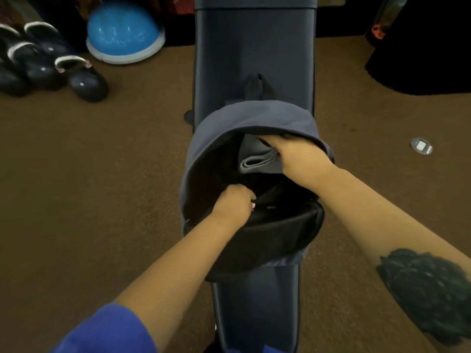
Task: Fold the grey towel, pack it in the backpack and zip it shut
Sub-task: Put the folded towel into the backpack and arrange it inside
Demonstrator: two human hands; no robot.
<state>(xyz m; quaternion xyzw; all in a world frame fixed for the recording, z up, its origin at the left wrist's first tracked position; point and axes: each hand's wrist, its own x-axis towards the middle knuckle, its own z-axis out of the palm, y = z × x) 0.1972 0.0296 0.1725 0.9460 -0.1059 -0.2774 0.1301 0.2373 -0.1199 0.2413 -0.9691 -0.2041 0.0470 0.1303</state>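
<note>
A grey-blue backpack [254, 118] lies unzipped on a dark padded bench [254, 47], its mouth facing me. The folded grey towel [257, 161] sits partly inside the main compartment, under the upper flap. My right hand [298, 156] grips the towel's right side inside the opening, its fingertips hidden by the flap. My left hand [233, 203] is closed on the near black edge of the backpack's opening, holding it down. The lower front of the backpack [280, 233] is black.
Brown carpet [102, 187] surrounds the bench. Several dark kettlebells [43, 64] and a blue half-ball trainer [125, 34] stand at the far left. A small round metal floor plate [421, 146] lies to the right, with dark equipment [420, 47] behind it.
</note>
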